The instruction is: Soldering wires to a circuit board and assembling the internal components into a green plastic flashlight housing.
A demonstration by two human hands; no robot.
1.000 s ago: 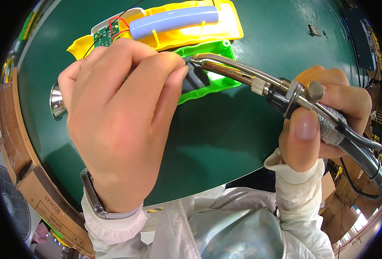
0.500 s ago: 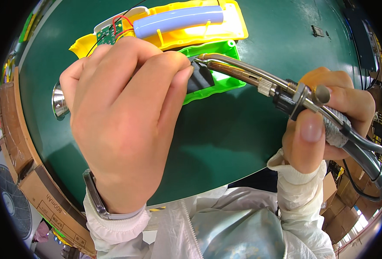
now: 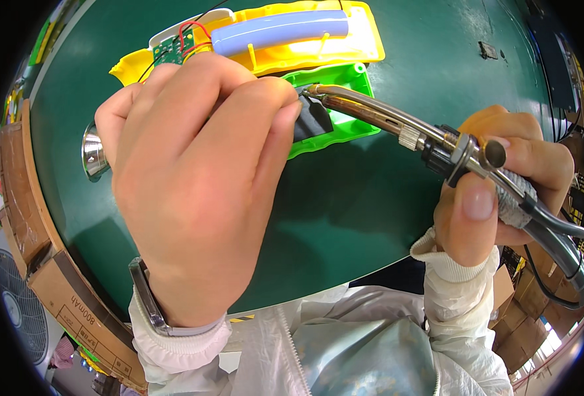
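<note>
In my right hand (image 3: 483,178) is a soldering iron (image 3: 430,142) with a thin metal feed tube along its top. My fingers wrap its grey padded handle, the thumb underneath. Its tip reaches left over a green plastic shell (image 3: 351,129) that has a dark flat piece (image 3: 315,122) inside. My left hand (image 3: 199,178) is pinched right beside the tip; what its fingertips hold is hidden. Behind it lies a yellow plastic shell (image 3: 368,39) holding a blue cylindrical battery (image 3: 282,32). A green circuit board (image 3: 173,53) with red and black wires sits at the battery's left end.
A shiny metal cup-shaped piece (image 3: 94,153) stands left of my left hand. A small dark part (image 3: 487,50) lies on the green tabletop (image 3: 344,204) at the far right. Cardboard boxes (image 3: 84,323) and a fan (image 3: 18,307) are beyond the left edge.
Both shells, my left hand and the iron's tip have shifted slightly right in the picture. The pinch and the grip on the soldering iron stay the same.
</note>
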